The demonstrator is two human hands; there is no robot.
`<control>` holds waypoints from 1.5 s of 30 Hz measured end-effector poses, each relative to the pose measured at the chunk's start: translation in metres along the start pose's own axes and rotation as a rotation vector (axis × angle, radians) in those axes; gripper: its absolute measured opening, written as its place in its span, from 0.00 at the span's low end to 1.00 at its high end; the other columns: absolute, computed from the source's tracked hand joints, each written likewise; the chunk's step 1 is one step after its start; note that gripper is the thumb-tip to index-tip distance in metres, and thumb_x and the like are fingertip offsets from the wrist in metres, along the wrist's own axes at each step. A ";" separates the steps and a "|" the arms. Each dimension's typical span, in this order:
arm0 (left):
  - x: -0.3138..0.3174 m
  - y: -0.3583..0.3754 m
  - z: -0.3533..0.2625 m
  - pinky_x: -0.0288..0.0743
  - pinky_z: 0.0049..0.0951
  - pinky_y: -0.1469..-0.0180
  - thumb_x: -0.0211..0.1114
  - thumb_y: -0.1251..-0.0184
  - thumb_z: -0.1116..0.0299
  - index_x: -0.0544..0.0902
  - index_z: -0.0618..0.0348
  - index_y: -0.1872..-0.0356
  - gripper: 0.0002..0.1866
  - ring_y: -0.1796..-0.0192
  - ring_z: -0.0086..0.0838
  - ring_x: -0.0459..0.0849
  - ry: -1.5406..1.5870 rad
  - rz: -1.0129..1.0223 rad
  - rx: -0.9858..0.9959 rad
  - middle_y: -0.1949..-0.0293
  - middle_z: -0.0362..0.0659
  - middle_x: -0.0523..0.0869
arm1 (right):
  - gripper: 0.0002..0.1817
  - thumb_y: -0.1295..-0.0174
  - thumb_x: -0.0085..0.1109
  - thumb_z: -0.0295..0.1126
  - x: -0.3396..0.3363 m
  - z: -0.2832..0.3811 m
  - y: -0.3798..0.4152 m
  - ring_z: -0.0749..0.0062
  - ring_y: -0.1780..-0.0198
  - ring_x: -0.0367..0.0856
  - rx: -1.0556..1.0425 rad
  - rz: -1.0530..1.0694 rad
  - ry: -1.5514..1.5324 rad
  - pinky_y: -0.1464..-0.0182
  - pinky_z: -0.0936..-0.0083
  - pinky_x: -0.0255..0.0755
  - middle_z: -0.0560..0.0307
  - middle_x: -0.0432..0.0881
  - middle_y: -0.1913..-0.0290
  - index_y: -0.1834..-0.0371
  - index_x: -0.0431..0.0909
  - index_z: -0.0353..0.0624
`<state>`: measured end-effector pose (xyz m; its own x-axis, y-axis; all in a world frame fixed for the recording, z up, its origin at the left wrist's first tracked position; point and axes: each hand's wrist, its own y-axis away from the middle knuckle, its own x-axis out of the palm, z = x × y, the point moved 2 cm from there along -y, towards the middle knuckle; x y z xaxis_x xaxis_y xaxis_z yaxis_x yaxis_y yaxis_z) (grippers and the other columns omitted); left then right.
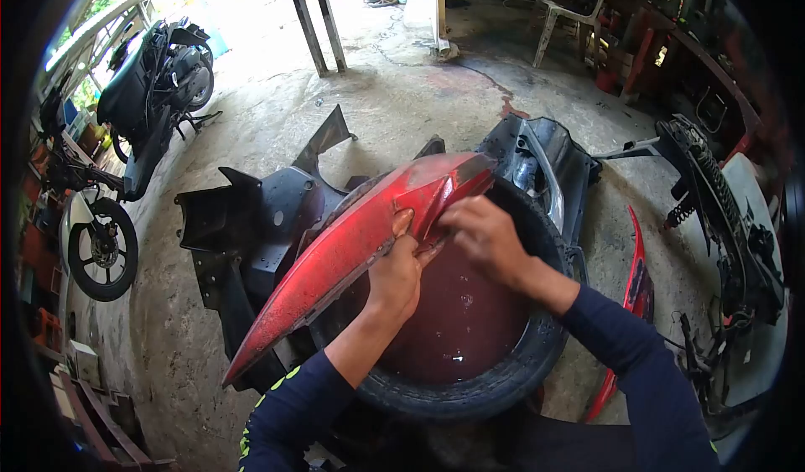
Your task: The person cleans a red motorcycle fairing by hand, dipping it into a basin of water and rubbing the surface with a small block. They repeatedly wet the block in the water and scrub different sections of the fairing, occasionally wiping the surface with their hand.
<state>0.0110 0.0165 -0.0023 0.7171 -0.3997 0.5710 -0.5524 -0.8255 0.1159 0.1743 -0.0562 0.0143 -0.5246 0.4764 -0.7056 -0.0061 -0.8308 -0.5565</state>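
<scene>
A long, pointed red fairing panel, wet and smudged, slants over a round black tub of dark reddish liquid. My left hand grips the panel's lower edge near its middle, thumb on the red face. Close to the panel's wide upper right end is my right hand, fingers curled and blurred; whatever they hold, if anything, cannot be made out.
Black plastic panels lie behind and left of the tub. Another red panel and a motorcycle frame are at the right. Motorcycles stand at the left, a chair at the back right.
</scene>
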 end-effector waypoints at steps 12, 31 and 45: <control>0.009 0.014 0.008 0.84 0.51 0.41 0.51 0.27 0.81 0.70 0.57 0.34 0.22 0.42 0.38 0.84 0.099 -0.048 0.004 0.37 0.45 0.76 | 0.16 0.47 0.66 0.25 -0.013 0.028 0.013 0.55 0.47 0.80 -0.128 0.019 0.057 0.43 0.63 0.78 0.54 0.83 0.52 0.53 0.84 0.44; -0.003 0.026 0.001 0.82 0.54 0.38 0.49 0.30 0.82 0.72 0.58 0.35 0.23 0.36 0.40 0.80 -0.009 -0.043 -0.016 0.32 0.47 0.73 | 0.22 0.52 0.65 0.21 -0.001 -0.009 0.028 0.49 0.45 0.81 0.023 -0.057 0.026 0.40 0.60 0.76 0.48 0.83 0.49 0.49 0.84 0.43; -0.006 0.024 0.000 0.82 0.56 0.37 0.48 0.32 0.84 0.72 0.58 0.37 0.23 0.37 0.41 0.81 -0.065 -0.136 -0.018 0.35 0.47 0.74 | 0.18 0.52 0.64 0.21 0.005 0.042 0.019 0.50 0.50 0.80 -0.197 -0.068 -0.044 0.44 0.58 0.78 0.49 0.80 0.57 0.55 0.83 0.42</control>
<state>-0.0065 -0.0005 -0.0035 0.8114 -0.3102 0.4954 -0.4553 -0.8669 0.2031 0.1359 -0.0810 0.0183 -0.5656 0.5124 -0.6462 0.1217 -0.7231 -0.6799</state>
